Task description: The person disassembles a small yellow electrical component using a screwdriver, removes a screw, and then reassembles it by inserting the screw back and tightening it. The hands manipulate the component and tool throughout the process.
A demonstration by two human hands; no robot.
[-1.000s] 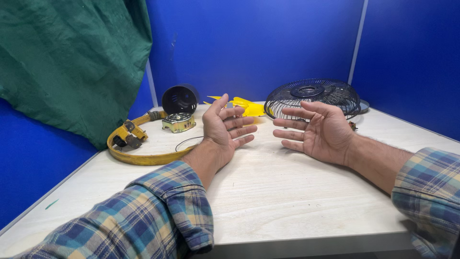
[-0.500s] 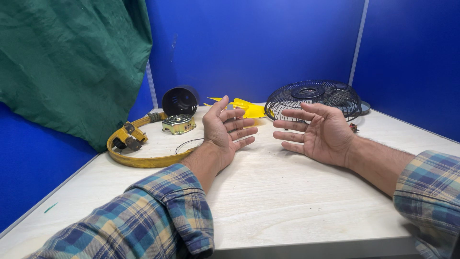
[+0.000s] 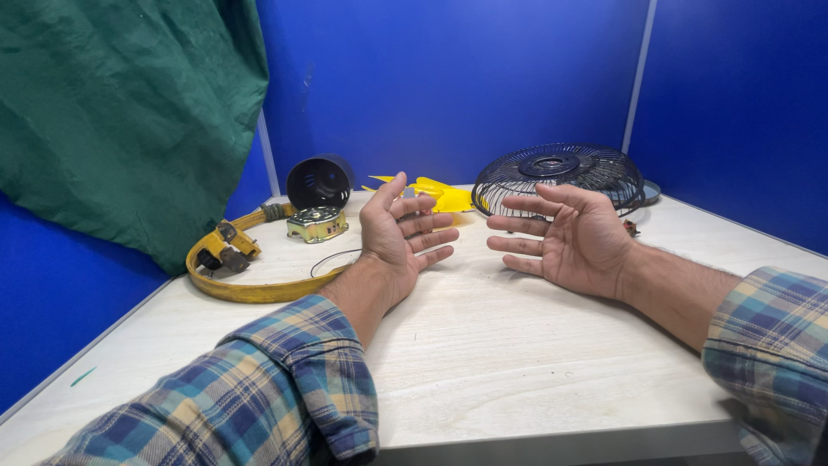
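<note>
Behind open left hand — yellow blade, partly hidden.

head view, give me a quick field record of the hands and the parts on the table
left hand: open, palm facing right, holding nothing
right hand: open, palm facing left, holding nothing
surface: pale wood-grain table
near left hand: yellow curved frame, small metal motor block, thin wire ring
behind it: black cup-shaped housing
between the hands, further back: yellow fan blade
behind right hand: black wire fan guard
backdrop: blue partition walls, green cloth
</note>
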